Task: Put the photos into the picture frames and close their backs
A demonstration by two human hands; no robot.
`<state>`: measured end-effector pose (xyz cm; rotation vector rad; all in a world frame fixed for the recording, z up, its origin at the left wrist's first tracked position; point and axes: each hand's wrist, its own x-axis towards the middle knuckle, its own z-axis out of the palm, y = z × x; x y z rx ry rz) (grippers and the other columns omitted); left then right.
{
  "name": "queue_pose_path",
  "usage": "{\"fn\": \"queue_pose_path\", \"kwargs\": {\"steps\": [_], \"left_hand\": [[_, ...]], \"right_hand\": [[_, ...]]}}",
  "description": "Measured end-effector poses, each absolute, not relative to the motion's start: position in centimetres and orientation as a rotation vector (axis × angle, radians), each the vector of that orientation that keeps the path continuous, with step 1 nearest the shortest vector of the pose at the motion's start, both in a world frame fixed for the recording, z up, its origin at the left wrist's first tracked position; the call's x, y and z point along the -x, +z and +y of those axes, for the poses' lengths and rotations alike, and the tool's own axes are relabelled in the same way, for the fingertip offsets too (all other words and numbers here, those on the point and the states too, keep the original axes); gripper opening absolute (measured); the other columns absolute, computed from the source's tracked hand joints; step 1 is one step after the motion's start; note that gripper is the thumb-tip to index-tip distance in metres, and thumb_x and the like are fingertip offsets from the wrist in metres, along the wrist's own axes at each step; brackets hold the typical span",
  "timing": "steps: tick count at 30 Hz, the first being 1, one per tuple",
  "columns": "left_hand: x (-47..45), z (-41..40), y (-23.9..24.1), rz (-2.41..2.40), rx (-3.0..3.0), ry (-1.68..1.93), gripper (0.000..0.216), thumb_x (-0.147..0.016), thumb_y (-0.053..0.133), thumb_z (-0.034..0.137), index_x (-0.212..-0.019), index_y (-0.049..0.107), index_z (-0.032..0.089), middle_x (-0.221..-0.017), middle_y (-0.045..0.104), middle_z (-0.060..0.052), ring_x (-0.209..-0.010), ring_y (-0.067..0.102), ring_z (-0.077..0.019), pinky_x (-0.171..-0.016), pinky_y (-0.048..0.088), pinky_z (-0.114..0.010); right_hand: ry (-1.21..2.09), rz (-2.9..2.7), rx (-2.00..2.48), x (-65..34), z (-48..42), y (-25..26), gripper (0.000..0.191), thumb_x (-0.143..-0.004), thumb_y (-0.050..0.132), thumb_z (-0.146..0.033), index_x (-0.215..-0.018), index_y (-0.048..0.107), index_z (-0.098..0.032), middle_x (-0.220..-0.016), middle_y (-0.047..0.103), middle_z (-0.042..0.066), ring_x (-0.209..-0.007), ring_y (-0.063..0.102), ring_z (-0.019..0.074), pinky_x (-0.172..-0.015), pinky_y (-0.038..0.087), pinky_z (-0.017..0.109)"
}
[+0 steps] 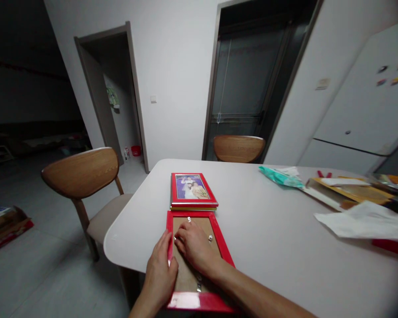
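A red frame (186, 280) lies backing-up on the desk (268, 238), the left hand (161, 263) loosely open along its rim. The right hand (195, 245) curls at a side clip (175, 238), grip unclear; any lettering on the teal packet (280, 177) is illegible.

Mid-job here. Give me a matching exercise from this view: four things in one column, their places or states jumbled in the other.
Things
1. Left hand
2. Right hand
3. Framed photo
4. Teal packet

Places or states
A. Face up, beyond the face-down red frame
B. On the table, toward its far right
C. At the face-down frame's left edge
D. Over the brown backing board

Pairs: 1-C, 2-D, 3-A, 4-B
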<state>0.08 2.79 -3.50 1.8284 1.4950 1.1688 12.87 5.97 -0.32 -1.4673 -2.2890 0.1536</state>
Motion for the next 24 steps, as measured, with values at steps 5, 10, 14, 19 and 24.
{"fn": "queue_pose_path", "kwargs": {"steps": [5,10,14,19,24], "left_hand": [[0.0,2.7,-3.6,1.507,-1.831,1.159,0.052,-0.063,0.043,0.009,-0.115,0.046,0.013,-0.123,0.047,-0.009,-0.114,0.04,-0.0194,-0.099,0.028,-0.035],[-0.1,2.5,-3.3,1.536,-1.873,1.127,0.051,-0.066,0.042,0.01,-0.116,0.044,0.009,-0.124,0.045,-0.012,-0.114,0.04,-0.0202,-0.099,0.028,-0.036],[-0.2,2.4,-3.2,1.547,-1.886,1.104,0.05,-0.066,0.042,0.01,-0.116,0.044,0.009,-0.124,0.045,-0.013,-0.114,0.039,-0.0209,-0.098,0.029,-0.036],[-0.2,2.5,-3.2,1.538,-1.909,1.099,0.049,-0.067,0.041,0.01,-0.116,0.044,0.009,-0.124,0.044,-0.013,-0.114,0.04,-0.0207,-0.098,0.029,-0.036],[-0.2,2.5,-3.1,1.543,-1.905,1.099,0.049,-0.066,0.041,0.009,-0.115,0.045,0.009,-0.123,0.045,-0.013,-0.114,0.04,-0.021,-0.098,0.029,-0.036]], "right_hand": [[0.164,-2.22,1.487,-14.1,6.5,-0.8,0.02,-0.08,0.042,-0.026,-0.08,0.061,-0.019,-0.084,0.056,0.005,-0.083,0.048,0.016,-0.073,0.034,0.026],[0.075,-2.13,1.629,-15.9,7.8,-1.4,0.021,-0.079,0.041,-0.025,-0.084,0.06,-0.017,-0.087,0.055,0.008,-0.084,0.046,0.018,-0.074,0.033,0.028],[0.028,-2.129,1.715,-16.1,8.6,-1.4,0.021,-0.078,0.042,-0.026,-0.08,0.061,-0.017,-0.087,0.054,0.008,-0.082,0.044,0.0189,-0.073,0.032,0.029],[0.017,-2.168,1.728,-15.7,8.9,-1.3,0.025,-0.08,0.039,-0.028,-0.09,0.061,-0.02,-0.089,0.052,0.008,-0.083,0.043,0.0195,-0.072,0.032,0.03],[0.075,-2.177,1.679,-15.7,8.6,-1.0,0.027,-0.078,0.042,-0.024,-0.098,0.059,-0.022,-0.091,0.053,0.008,-0.085,0.044,0.0195,-0.074,0.033,0.03]]}}
